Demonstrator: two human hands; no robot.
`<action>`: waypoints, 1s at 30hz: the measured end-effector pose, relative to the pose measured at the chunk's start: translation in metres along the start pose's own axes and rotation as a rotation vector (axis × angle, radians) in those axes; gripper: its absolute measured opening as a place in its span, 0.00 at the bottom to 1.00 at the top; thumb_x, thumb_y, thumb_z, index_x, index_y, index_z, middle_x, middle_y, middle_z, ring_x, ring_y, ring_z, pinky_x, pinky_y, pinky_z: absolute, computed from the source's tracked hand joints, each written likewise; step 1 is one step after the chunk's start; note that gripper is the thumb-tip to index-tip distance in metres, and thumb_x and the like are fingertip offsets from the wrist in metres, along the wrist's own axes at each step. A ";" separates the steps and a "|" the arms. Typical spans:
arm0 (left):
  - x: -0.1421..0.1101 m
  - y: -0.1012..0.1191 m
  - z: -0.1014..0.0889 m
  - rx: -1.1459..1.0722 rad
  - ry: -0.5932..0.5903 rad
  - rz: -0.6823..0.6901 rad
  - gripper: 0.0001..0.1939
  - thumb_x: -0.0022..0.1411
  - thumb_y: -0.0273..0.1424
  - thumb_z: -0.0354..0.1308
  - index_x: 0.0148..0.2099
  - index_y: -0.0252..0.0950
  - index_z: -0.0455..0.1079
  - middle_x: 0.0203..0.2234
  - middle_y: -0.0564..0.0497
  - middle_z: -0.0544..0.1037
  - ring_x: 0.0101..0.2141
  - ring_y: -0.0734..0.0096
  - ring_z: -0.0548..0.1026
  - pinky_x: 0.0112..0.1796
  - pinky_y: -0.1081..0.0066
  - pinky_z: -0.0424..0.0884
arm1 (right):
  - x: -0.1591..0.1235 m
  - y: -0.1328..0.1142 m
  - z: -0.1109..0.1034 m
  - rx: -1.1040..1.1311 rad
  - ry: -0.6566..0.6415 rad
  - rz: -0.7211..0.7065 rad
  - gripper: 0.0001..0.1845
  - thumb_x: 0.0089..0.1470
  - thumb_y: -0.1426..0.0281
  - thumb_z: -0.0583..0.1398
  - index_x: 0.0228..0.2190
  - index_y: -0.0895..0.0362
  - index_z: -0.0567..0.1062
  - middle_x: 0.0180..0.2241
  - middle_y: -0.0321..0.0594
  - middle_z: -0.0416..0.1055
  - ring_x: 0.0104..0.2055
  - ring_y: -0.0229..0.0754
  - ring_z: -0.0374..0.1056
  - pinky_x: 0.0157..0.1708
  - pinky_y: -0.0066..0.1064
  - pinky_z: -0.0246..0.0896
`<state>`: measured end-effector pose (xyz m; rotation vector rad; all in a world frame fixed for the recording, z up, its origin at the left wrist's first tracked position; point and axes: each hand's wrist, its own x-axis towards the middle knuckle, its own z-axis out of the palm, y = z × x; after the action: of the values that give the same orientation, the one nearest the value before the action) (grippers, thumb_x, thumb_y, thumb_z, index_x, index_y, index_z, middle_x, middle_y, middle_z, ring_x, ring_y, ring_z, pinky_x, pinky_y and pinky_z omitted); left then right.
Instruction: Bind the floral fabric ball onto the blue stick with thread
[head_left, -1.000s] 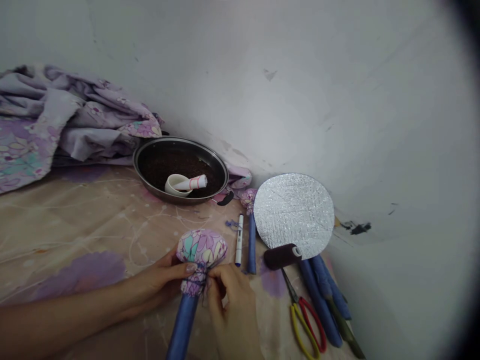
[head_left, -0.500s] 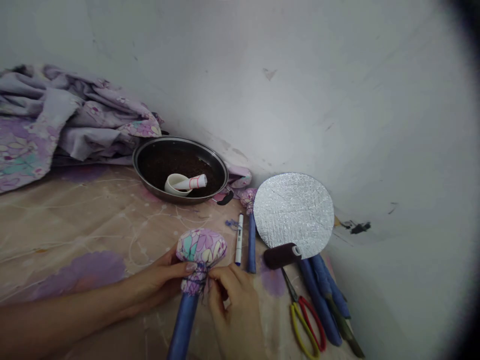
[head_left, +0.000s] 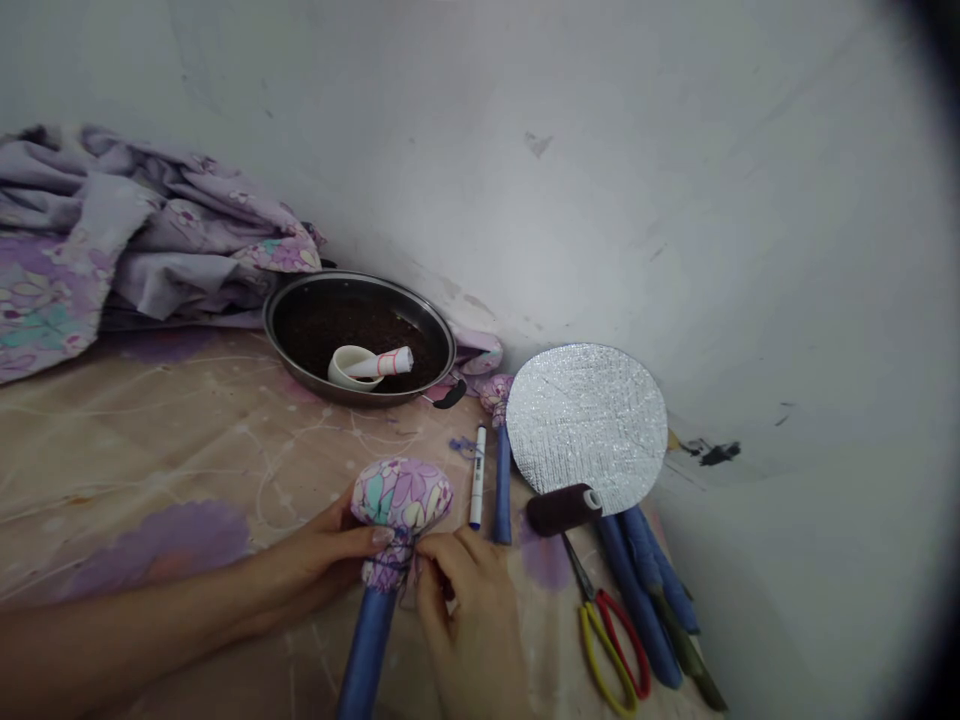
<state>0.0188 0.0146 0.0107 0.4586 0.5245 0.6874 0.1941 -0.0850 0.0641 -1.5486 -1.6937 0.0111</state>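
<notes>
My left hand [head_left: 334, 550] is closed round the neck of a blue-wrapped stick with a padded floral cloth head [head_left: 403, 492], its thumb pressing on the neck. Dark thread [head_left: 394, 548] is wound several times about the gathered cloth there. Against the neck's right side, my right hand [head_left: 469, 600] pinches the thread between thumb and forefinger; the very end is hidden by the fingers. The blue shaft [head_left: 367, 650] slants down toward me, out of the picture's bottom edge.
A dark pan [head_left: 300, 383] holds a white cup [head_left: 345, 378] with a rolled paper in it. To the right are a marker [head_left: 478, 480], another cloth-headed stick [head_left: 502, 480], a silver disc [head_left: 589, 425], a thread spool [head_left: 559, 510], scissors [head_left: 607, 640] and blue-wrapped sticks [head_left: 645, 610]. Floral fabric [head_left: 150, 230] lies heaped left.
Both hands keep nearly the same hold on the stick. My right fingertips have shifted very slightly at the neck; the surrounding things stay put.
</notes>
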 end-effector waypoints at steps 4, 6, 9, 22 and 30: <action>-0.003 0.004 0.005 -0.011 -0.017 0.009 0.35 0.47 0.39 1.03 0.57 0.46 0.97 0.48 0.51 0.99 0.47 0.60 0.92 0.51 0.67 0.86 | -0.008 0.003 0.010 0.023 0.020 0.068 0.19 0.76 0.80 0.58 0.41 0.46 0.82 0.36 0.34 0.80 0.36 0.50 0.75 0.41 0.37 0.61; -0.003 0.004 0.006 0.004 -0.024 0.036 0.31 0.48 0.41 1.03 0.52 0.45 0.97 0.48 0.51 0.99 0.47 0.60 0.91 0.51 0.67 0.86 | -0.010 0.005 0.012 0.037 0.010 0.092 0.17 0.78 0.80 0.59 0.42 0.46 0.81 0.36 0.34 0.80 0.37 0.50 0.77 0.41 0.36 0.64; -0.002 0.004 0.006 0.050 -0.035 0.046 0.25 0.49 0.42 1.01 0.43 0.43 0.95 0.47 0.51 0.99 0.49 0.58 0.92 0.51 0.67 0.85 | -0.008 0.006 0.009 0.048 -0.018 0.087 0.17 0.76 0.81 0.60 0.43 0.46 0.80 0.37 0.34 0.82 0.37 0.50 0.79 0.41 0.35 0.65; -0.003 0.004 0.003 0.057 -0.002 0.010 0.29 0.51 0.42 1.00 0.50 0.43 0.93 0.49 0.49 0.99 0.45 0.58 0.91 0.51 0.64 0.85 | -0.005 0.010 0.014 0.061 0.023 0.021 0.19 0.76 0.82 0.58 0.42 0.46 0.79 0.37 0.34 0.82 0.36 0.49 0.78 0.40 0.35 0.63; 0.011 -0.021 -0.019 0.010 0.006 0.038 0.35 0.54 0.37 0.95 0.62 0.44 0.92 0.52 0.48 0.98 0.52 0.53 0.92 0.49 0.64 0.84 | -0.013 0.013 0.015 0.060 -0.013 0.049 0.20 0.75 0.84 0.58 0.43 0.46 0.80 0.38 0.35 0.82 0.37 0.50 0.78 0.40 0.35 0.66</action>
<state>0.0246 0.0117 -0.0187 0.4772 0.5265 0.7228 0.1953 -0.0849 0.0401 -1.5475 -1.6506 0.0968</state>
